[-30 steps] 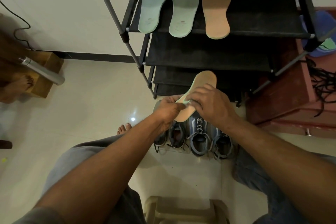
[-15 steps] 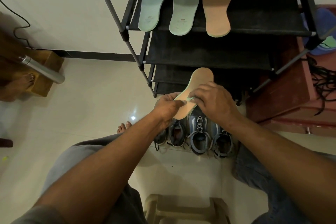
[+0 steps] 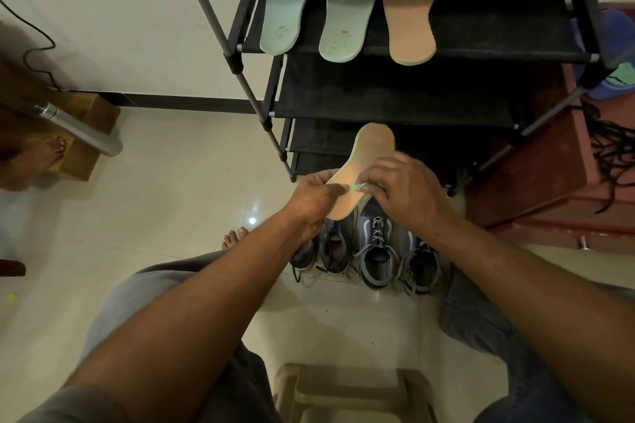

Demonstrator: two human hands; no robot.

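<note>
I hold a tan insole (image 3: 369, 154) with a pale green edge in front of me, above the shoes on the floor. My left hand (image 3: 314, 201) grips its left side near the heel. My right hand (image 3: 407, 191) pinches its right edge, where a bit of green shows between the fingers. Three more insoles lie on the top shelf of the black shoe rack (image 3: 481, 50): two pale green ones (image 3: 288, 0) (image 3: 347, 5) and a tan one (image 3: 410, 5).
Several blue-grey laced shoes (image 3: 376, 251) stand in a row on the tiled floor below my hands. A beige plastic stool (image 3: 350, 391) sits between my knees. A red-brown step (image 3: 536, 161) is at the right, a wooden box (image 3: 86, 134) with a metal tube at the left.
Both hands and the insole have shifted slightly up and toward the rack. The grip stays the same.
</note>
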